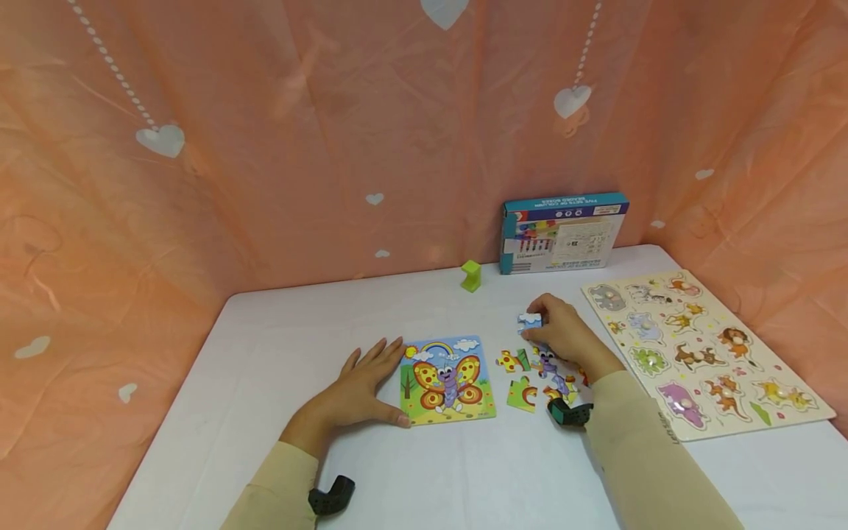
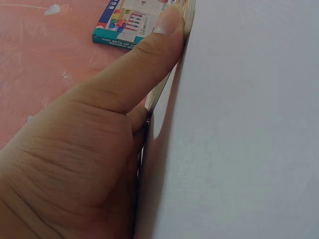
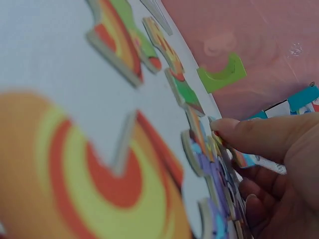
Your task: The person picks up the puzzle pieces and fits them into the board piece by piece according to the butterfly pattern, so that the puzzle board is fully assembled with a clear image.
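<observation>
- Butterfly board [image 1: 447,381], ctr of frame; L hand [image 1: 361,390], fingers spread, touching its left edge.
- R hand [image 1: 563,335], right of ctr, pinches cloud pc [image 1: 530,319].
- Risk: R hand, low by loose pcs [image 1: 520,394], may drag some askew.

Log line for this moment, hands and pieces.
left hand: touches butterfly picture, left edge | right hand: pinches cloud piece | loose pieces: beside butterfly picture

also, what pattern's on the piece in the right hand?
White cloud on blue; the piece shows best in the head view.
</observation>
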`<action>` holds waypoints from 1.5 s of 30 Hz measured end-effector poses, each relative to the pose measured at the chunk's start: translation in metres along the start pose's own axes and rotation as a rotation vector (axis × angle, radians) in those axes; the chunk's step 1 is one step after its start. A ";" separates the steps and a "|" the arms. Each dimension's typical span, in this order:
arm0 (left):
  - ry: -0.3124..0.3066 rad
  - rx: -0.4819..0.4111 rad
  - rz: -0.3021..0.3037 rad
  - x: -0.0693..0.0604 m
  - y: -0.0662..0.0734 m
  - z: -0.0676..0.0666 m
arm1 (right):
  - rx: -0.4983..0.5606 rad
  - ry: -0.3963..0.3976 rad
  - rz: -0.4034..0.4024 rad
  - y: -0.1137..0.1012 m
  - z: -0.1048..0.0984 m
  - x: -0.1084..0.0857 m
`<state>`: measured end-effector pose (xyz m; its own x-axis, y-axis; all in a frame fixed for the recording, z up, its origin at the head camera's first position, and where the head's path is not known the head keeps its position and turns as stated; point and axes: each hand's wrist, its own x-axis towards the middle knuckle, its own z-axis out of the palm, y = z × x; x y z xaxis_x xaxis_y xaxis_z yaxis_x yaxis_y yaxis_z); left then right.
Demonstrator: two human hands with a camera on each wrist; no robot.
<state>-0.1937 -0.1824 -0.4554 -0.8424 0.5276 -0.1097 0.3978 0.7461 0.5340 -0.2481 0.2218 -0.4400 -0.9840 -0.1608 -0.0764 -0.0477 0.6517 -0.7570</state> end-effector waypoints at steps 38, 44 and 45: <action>0.001 0.001 0.007 0.001 -0.001 0.000 | 0.426 -0.183 -0.068 -0.047 0.042 -0.006; 0.032 -0.007 0.036 0.000 -0.004 0.002 | 0.426 -0.206 -0.024 -0.049 0.055 -0.006; 0.037 -0.007 0.039 0.000 -0.004 0.002 | 0.419 -0.204 -0.024 -0.049 0.057 -0.006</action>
<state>-0.1942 -0.1849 -0.4591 -0.8394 0.5406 -0.0573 0.4280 0.7221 0.5434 -0.2300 0.1487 -0.4392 -0.9275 -0.3424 -0.1499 0.0444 0.2974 -0.9537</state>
